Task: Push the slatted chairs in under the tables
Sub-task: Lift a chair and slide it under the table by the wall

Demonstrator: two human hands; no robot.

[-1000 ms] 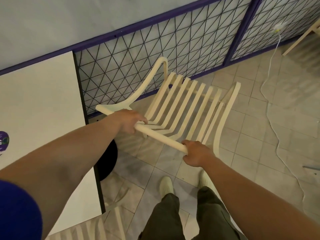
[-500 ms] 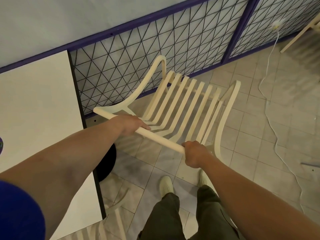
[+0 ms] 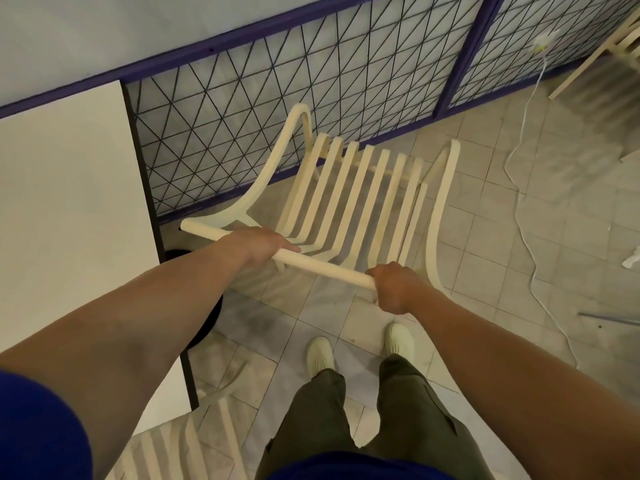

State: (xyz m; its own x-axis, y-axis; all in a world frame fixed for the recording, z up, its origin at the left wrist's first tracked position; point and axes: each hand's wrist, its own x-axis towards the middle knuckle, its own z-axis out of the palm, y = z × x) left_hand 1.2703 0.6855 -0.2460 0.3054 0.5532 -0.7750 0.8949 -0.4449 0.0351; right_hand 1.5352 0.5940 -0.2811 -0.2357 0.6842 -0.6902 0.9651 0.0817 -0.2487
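A cream slatted chair [image 3: 360, 192] stands on the tiled floor in front of me, its seat facing the mesh wall panel. Its round top rail runs from left to right across the middle of the view. My left hand [image 3: 256, 245] is closed over the rail near its left end. My right hand [image 3: 394, 289] grips the rail's right end. The white table [image 3: 65, 220] with a dark edge fills the left side, its corner close to the rail's left tip. The table's black round base [image 3: 207, 320] shows beside my left forearm.
A black wire mesh panel [image 3: 277, 95] with purple frame lines the wall behind the chair. A white cable [image 3: 519, 209] trails over the floor on the right. Another slatted chair [image 3: 194, 445] sits at the bottom left, and a third chair's legs [image 3: 595, 53] show top right.
The chair has swung slightly, its rail and seat now lying a little further left toward the table. Both hands keep their grip on the rail.
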